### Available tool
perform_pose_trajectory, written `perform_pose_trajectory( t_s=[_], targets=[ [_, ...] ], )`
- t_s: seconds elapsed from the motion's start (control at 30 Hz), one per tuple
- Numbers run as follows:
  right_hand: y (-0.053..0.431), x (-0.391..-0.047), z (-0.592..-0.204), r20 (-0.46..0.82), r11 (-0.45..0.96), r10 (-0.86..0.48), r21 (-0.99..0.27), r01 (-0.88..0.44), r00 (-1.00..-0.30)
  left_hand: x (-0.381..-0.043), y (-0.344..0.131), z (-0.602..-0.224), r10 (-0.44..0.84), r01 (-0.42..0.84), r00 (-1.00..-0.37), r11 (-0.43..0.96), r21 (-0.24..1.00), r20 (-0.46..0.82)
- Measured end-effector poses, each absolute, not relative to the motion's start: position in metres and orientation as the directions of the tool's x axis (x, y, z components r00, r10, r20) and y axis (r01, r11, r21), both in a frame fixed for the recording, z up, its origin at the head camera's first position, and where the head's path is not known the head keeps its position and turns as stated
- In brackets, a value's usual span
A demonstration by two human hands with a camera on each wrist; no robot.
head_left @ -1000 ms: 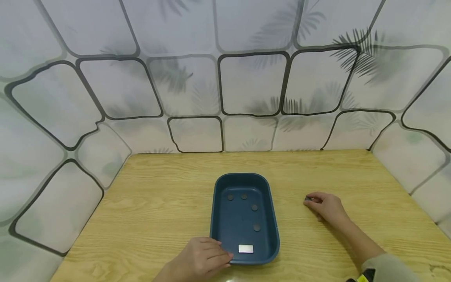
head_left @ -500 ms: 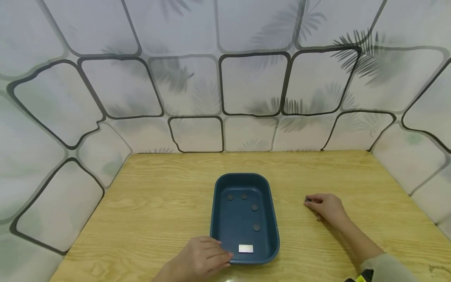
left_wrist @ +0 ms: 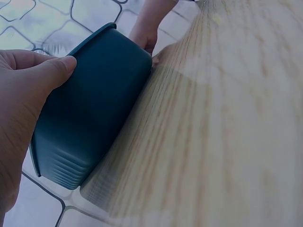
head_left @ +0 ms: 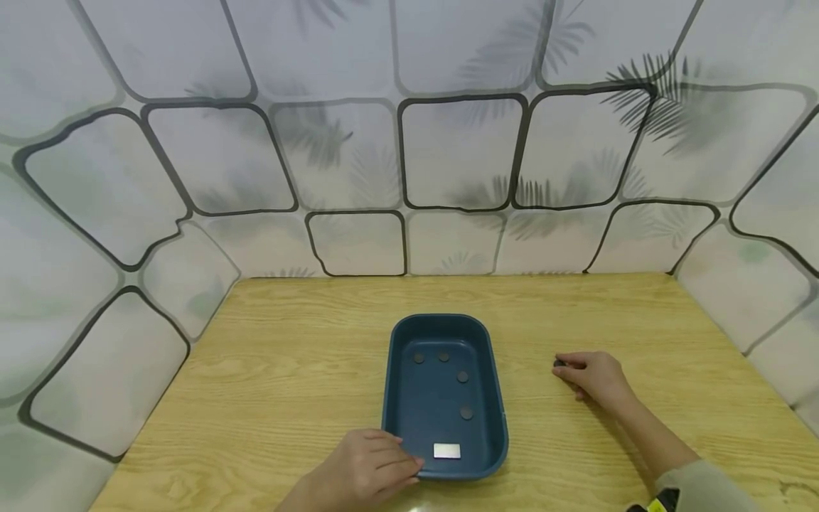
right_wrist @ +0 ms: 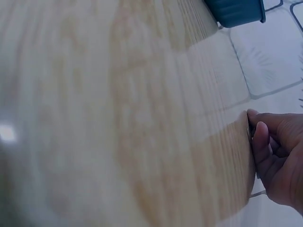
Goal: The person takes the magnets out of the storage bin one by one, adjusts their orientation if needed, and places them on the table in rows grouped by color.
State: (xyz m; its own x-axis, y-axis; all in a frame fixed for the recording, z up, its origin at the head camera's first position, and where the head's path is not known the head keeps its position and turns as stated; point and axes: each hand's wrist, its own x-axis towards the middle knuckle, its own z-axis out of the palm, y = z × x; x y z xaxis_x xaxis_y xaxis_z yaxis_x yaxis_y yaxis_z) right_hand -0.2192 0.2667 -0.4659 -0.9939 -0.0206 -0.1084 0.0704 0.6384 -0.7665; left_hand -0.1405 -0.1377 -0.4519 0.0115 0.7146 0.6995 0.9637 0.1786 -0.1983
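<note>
A deep blue rectangular tray [head_left: 502,434] with rounded corners sits on the table. My left hand [head_left: 367,466] grips its near left corner, the thumb [left_wrist: 64,66] on the rim in the left wrist view. Several small dark grey round discs lie inside, among them one disc [head_left: 466,413] by the right wall. A shiny silver rectangle [head_left: 446,451] lies at the tray's near end. To the right of the tray, my right hand [head_left: 595,377] pinches another small dark disc [head_left: 559,363] between thumb and fingers, close over the table. The fingers partly hide that disc.
The wooden table [head_left: 288,355] has bare wood left of the tray and between the tray and my right hand. A patterned wall [head_left: 448,156] rises behind the table's far edge and at both sides.
</note>
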Motion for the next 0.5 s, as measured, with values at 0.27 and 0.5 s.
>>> perform_pose_trajectory(
  t_s=[0.27, 0.5],
  targets=[
    [0.265, -0.217, -0.458, 0.076, 0.665, -0.031, -0.743, -0.077, -0.997, -0.142, -0.137, -0.452, 0.709, 0.956, 0.037, 0.181, -0.232, 0.705],
    [0.255, -0.22, -0.444, 0.171, 0.696, -0.085, -0.695, -0.182, -0.982, -0.142, -0.138, -0.451, 0.71, 0.959, 0.037, 0.173, -0.225, 0.704]
  ],
)
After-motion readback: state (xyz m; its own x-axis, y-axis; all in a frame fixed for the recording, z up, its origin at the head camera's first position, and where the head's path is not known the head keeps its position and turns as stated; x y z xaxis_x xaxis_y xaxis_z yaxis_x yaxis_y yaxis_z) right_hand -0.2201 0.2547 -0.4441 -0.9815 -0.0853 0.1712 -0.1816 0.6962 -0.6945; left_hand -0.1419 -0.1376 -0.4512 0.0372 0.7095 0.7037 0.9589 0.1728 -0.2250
